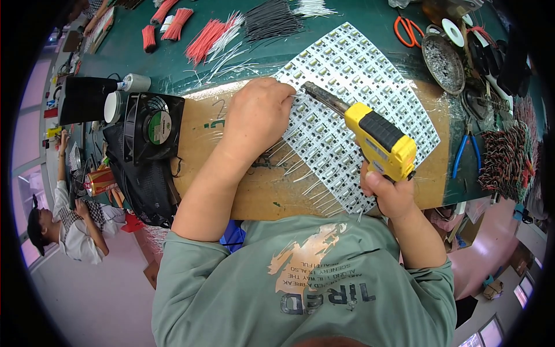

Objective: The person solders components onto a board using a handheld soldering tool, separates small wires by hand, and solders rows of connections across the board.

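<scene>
My right hand is wrapped round the handle of a yellow and black soldering gun. The gun's dark metal nose points up and left over a large white panel of small circuit boards, its end close to the fingers of my left hand. That hand is closed in a pinch at the panel's left edge; what sits between its fingertips is hidden. Short white wires stick out along the panel's lower left side. Tilted like a diamond, the panel lies partly on a brown board and partly on the green tabletop.
A black fan stands left of my forearm. Bundles of red wires and black wires lie at the back. To the right are red-handled scissors, a round dish, blue-handled pliers and piled wires. Another person is at far left.
</scene>
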